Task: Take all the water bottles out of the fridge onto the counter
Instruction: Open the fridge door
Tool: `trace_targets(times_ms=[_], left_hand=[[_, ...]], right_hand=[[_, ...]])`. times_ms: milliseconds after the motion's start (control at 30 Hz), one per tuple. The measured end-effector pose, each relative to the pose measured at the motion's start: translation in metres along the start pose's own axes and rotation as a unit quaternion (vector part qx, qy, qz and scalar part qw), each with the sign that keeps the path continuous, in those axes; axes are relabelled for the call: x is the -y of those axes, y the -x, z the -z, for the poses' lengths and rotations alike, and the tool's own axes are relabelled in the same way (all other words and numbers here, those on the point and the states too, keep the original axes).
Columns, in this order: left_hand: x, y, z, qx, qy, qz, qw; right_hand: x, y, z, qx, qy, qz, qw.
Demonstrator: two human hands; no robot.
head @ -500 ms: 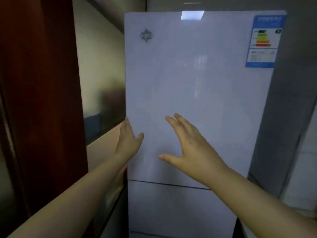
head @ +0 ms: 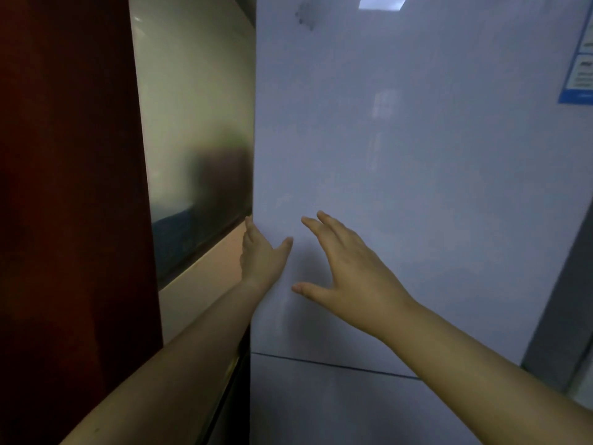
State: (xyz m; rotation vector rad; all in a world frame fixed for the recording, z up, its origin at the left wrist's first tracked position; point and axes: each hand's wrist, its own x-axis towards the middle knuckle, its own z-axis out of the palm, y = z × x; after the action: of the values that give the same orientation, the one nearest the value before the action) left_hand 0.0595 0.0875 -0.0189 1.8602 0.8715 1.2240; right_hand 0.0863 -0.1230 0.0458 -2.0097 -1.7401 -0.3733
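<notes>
Two bare hands reach toward the fridge (head: 417, 187), whose pale upper door fills most of the head view and is closed. The left hand (head: 261, 255) sits at the door's left edge: its fingers go round behind that edge and are mostly hidden, while the thumb lies flat on the door's front face, pointing up and to the right. Whether the hidden fingers actually hook the edge cannot be told. The right hand (head: 349, 274) is spread and relaxed, fingers straight and pointing up and left, thumb stretched out toward the left; it holds nothing and hovers near or against the door's front, just right of the left hand. Contact with the surface cannot be made out.

Below both forearms a thin dark seam (head: 337, 365) crosses the fridge, with a lower door (head: 321, 409) beneath it, also closed. No bottles are in sight with both doors closed. At the far right edge of the upper door is a blue-bordered label (head: 582, 69), its print too blurred to read, and a bright light reflection (head: 382, 1) sits at the top. Left of the fridge stands a glossy grey-green panel (head: 192, 123) with a peach band (head: 205, 284) under it, and beyond that a dark red-brown upright (head: 70, 187). A grey wall (head: 558, 316) runs down the right side.
</notes>
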Motion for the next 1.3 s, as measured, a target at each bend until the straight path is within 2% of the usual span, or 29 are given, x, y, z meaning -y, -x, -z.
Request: trace_targets(times_ms=[167, 567, 733, 900, 1067, 1200, 1300], left_hand=[[0.011, -0.007, 0.001, 0.005, 0.067, -0.028, 0.997], [0.019, 0.016, 0.01, -0.045, 0.033, -0.078, 0.995], [0.016, 0.031, 0.024, -0.017, 0.05, -0.11, 0.992], [0.011, 0.055, 0.031, -0.014, 0.082, -0.1, 0.992], [0.009, 0.089, 0.038, -0.09, 0.023, -0.12, 0.988], [0.004, 0.123, 0.041, -0.108, 0.039, -0.131, 0.985], [-0.002, 0.143, 0.044, -0.131, 0.009, -0.137, 0.982]], right_hand=[[-0.003, -0.011, -0.004, 0.007, 0.002, 0.001, 1.0], [0.008, -0.015, -0.015, -0.011, -0.023, 0.004, 1.0], [0.026, -0.017, -0.015, -0.019, -0.028, 0.023, 0.999], [0.044, -0.015, -0.016, -0.026, -0.017, 0.042, 0.999], [0.054, -0.009, -0.018, -0.023, 0.002, 0.066, 0.998], [0.066, 0.003, -0.02, -0.04, 0.024, 0.09, 0.995], [0.076, 0.016, -0.018, -0.067, 0.065, 0.105, 0.99]])
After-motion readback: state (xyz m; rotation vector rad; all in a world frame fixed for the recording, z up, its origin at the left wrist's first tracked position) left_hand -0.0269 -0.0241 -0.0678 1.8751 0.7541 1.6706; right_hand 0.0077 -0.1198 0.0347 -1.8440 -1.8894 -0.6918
